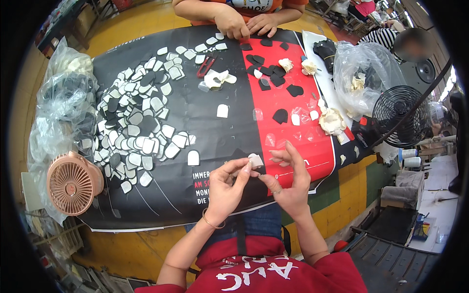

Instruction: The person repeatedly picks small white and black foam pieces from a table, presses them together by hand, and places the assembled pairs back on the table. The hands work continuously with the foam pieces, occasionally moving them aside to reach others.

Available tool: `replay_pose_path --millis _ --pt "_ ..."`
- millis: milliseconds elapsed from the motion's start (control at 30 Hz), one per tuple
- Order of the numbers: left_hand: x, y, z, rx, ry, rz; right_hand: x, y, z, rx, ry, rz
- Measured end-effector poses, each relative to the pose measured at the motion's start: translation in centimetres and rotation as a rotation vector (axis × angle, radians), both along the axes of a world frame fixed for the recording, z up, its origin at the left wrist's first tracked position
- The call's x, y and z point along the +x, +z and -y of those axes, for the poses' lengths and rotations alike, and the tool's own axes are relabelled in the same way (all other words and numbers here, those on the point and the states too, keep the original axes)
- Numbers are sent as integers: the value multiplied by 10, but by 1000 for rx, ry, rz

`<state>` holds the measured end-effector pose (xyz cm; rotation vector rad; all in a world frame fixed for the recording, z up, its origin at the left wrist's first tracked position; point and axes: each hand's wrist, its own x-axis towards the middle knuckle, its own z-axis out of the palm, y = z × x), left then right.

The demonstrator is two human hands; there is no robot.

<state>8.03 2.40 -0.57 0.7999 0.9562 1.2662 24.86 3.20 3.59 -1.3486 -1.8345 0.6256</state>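
Observation:
Between the thumb and fingers of my left hand (pixel 228 183) is a small white rounded piece (pixel 255 160), held just above the table sheet. My right hand (pixel 294 183) is beside it, its fingers spread and its thumb close to the piece. I see nothing held in my right hand. Another white piece with a rounded end (pixel 194 157) lies on the black sheet left of my hands. Farther off lies a similar white piece (pixel 223 111). Black pieces (pixel 280 116) and clear film pieces (pixel 269 140) lie on the red part.
A big heap of white and black pieces (pixel 141 122) covers the table's left side. A pink fan (pixel 74 183) stands at the near left, a black fan (pixel 401 116) at right. A red cutter (pixel 206 65) lies near the back. Across the table are another person's hands (pixel 233 23).

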Motion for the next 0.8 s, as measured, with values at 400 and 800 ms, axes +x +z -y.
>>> replay_pose_path --millis 400,800 --pt "-33 7 10 547 16 -1301 2 0 -13 -775 220 -615" --pt "-55 -1 -6 663 -10 -1339 17 -5 -49 -582 180 -191"
